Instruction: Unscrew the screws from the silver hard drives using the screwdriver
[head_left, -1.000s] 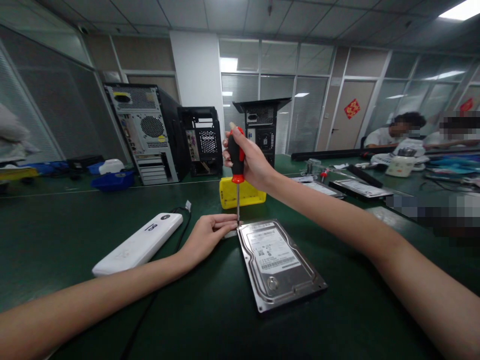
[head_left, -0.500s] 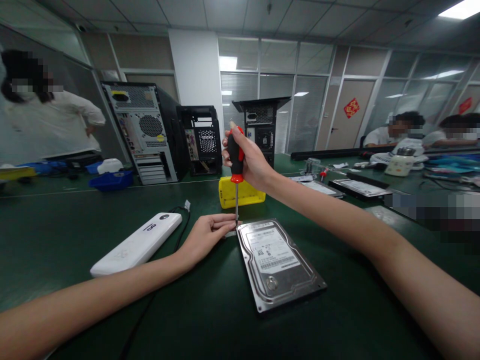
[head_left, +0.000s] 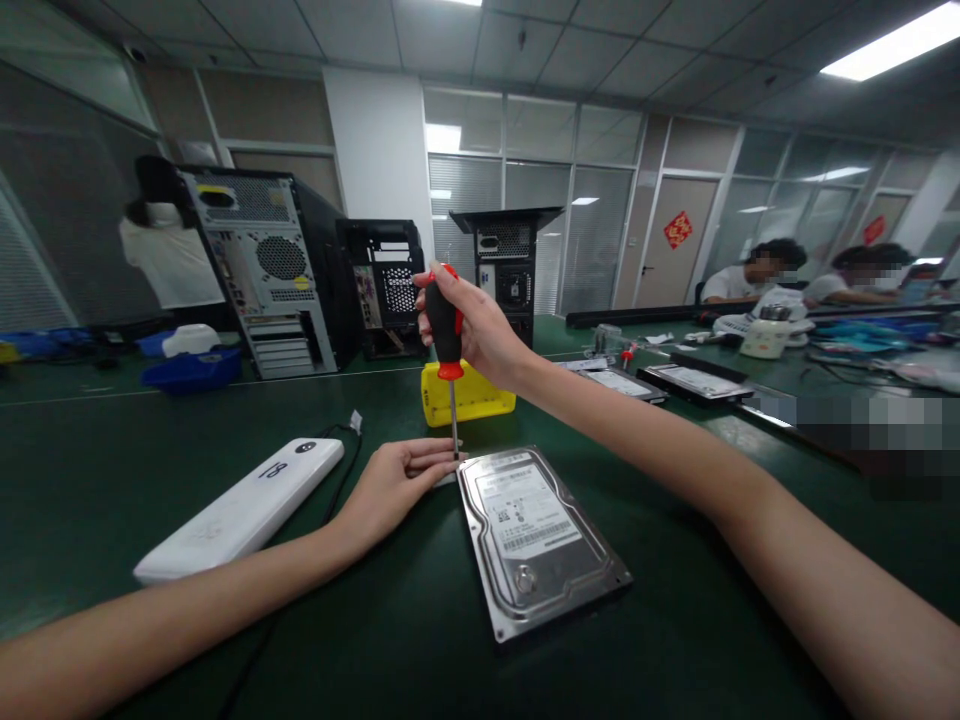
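Observation:
A silver hard drive with a white label lies flat on the green table, label side up. My right hand is wrapped round the black and red handle of a screwdriver, which stands nearly upright. Its shaft points down to the drive's far left corner; the screw there is too small to make out. At that same corner, my left hand has its fingers and thumb closed about the drive's edge, close beside the screwdriver tip. A small pale piece shows under the left thumb, its kind unclear.
A white power bank with a black cable lies left of my left hand. Behind my right hand stands a yellow case. Computer towers and a blue tray are farther back. More drives lie right; people are beyond.
The view has shifted slightly, so the table things appear a little farther left and lower. Both hands keep their places at the drive's corner, and the screwdriver stays upright.

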